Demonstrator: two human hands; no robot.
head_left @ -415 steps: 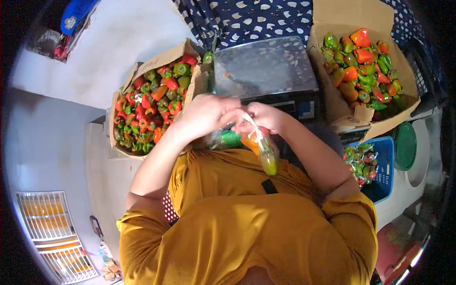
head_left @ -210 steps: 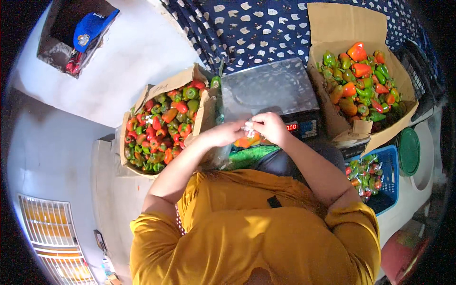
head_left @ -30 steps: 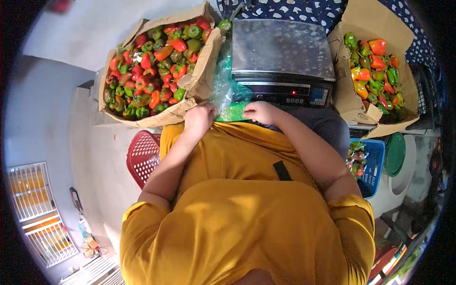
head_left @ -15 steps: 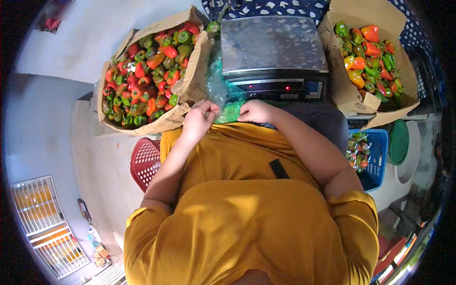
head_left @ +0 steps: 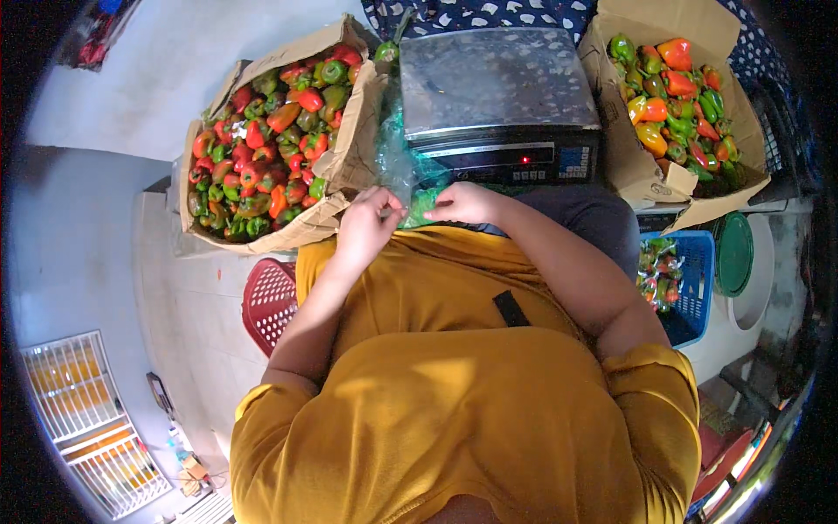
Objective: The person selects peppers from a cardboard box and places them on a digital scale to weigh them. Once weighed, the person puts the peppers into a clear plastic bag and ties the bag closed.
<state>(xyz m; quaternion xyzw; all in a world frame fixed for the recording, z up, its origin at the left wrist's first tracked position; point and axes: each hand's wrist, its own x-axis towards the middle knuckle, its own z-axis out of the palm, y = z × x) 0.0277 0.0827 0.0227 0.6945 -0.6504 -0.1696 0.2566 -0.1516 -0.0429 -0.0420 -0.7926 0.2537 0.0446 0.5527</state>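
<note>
In front of the scale, a thin clear plastic bag with a green tint (head_left: 422,203) spreads between my hands. My left hand (head_left: 371,225) is closed, its thumb and fingers pinched at the bag's left edge, beside the big carton. My right hand (head_left: 471,204) pinches the bag from the right, palm down, close under the scale's front panel. Exactly how much plastic sits between the fingertips is too small to tell. The weighing scale (head_left: 497,83) has a bare, worn metal platform and a small red light on its dark panel.
At the left stands a carton (head_left: 345,162) full of red and green peppers (head_left: 262,148). Another carton (head_left: 690,22) of mixed peppers stands at the right. Below are a red basket (head_left: 269,306), a blue basket (head_left: 694,297) with bagged peppers and a green round lid (head_left: 734,255).
My right hand has moved slightly left, nearer to my left hand, and less of the green-tinted plastic shows between them. One of two red lights on the scale's panel no longer shows.
</note>
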